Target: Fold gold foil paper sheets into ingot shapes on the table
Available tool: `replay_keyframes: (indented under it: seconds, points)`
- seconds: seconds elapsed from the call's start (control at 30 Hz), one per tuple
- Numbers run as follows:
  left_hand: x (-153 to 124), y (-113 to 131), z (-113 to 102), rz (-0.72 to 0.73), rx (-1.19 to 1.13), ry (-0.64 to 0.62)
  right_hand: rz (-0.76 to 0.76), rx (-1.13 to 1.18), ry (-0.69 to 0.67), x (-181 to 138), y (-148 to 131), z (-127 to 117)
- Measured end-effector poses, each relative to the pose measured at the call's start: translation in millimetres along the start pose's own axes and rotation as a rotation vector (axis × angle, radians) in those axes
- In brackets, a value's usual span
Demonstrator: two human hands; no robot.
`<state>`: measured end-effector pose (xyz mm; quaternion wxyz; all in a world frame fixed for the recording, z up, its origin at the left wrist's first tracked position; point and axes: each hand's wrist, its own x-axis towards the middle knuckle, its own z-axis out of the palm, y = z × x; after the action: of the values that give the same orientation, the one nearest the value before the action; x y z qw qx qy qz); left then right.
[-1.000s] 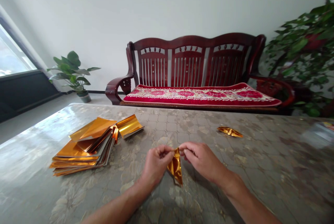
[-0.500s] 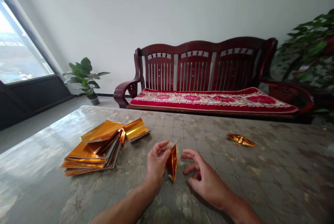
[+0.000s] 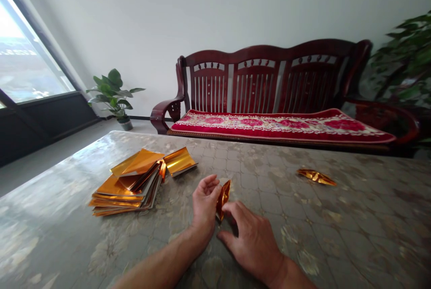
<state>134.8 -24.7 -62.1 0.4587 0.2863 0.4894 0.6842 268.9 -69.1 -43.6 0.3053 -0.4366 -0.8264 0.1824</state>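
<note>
Between my hands stands a folded piece of gold foil paper (image 3: 223, 197), narrow and pointed at its ends. My left hand (image 3: 205, 201) grips its left side with thumb and fingers. Close on its right is my right hand (image 3: 251, 235), thumb and index finger apart, the index fingertip at the paper's lower edge; whether it touches I cannot tell. To the left lies a stack of gold foil paper sheets (image 3: 117, 194), with a curled gold sheet (image 3: 180, 162) beside it. A finished-looking boat-shaped gold foil fold (image 3: 316, 176) rests on the right.
The table (image 3: 286, 253) has a patterned, shiny cover. Behind it stands a dark red wooden bench (image 3: 254, 84) with a red floral cushion (image 3: 279, 125). A potted plant (image 3: 116, 95) is at the back left, and a leafy plant (image 3: 407, 64) at the right edge.
My right hand has moved left, up to the folded gold paper, its index finger now at the lower edge. My left hand keeps its hold. The view has shifted slightly.
</note>
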Motion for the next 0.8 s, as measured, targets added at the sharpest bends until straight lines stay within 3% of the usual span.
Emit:
replay_keyframes:
  seconds: [0.33, 0.67, 0.8]
  points:
    - [-6, 4, 4, 0.005, -0.043, 0.018, 0.046, -0.059, 0.087, 4, 1, 2]
    - [-7, 2, 3, -0.013, -0.073, -0.018, -0.014, -0.068, 0.163, 5, 3, 0]
    - [-8, 5, 4, -0.058, -0.163, -0.102, 0.1, 0.051, 0.231, 8, 15, -5]
